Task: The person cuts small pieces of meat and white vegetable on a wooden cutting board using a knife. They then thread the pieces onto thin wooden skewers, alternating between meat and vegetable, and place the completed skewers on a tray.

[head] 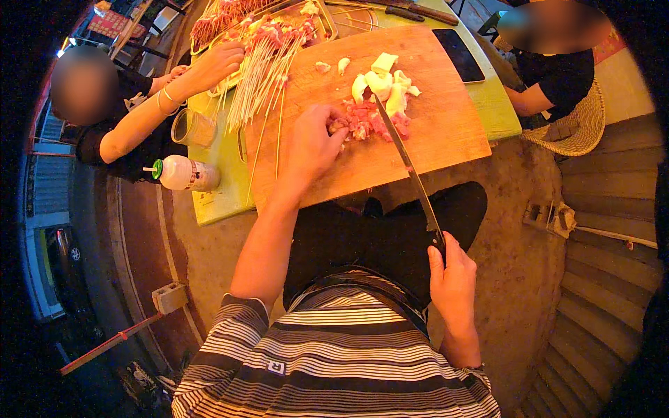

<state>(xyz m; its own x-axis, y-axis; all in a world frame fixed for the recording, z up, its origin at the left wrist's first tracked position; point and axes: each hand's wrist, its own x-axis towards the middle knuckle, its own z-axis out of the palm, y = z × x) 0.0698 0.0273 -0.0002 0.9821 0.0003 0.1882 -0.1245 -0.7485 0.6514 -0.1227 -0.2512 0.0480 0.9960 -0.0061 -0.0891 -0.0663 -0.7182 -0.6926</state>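
My right hand (453, 277) grips the black handle of a long, narrow knife (405, 151). Its blade slants up and away over the wooden cutting board (444, 120), and the tip lies among the cut pieces. My left hand (316, 136) is on the board, thumb and curled fingers around a small piece of meat (337, 126); the fingers partly hide it. To the right of these fingers lie diced red meat (360, 119) and, just beyond, pale chunks of fat (379, 83). Two small pale bits (323, 67) sit apart farther up the board.
Bamboo skewers (261, 86) with meat overlap the board's left edge and a metal tray (328, 23). A bottle with a straw (191, 173) and a glass jar (192, 128) stand left. A phone (460, 55) and knives (418, 11) lie beyond. People sit at both sides.
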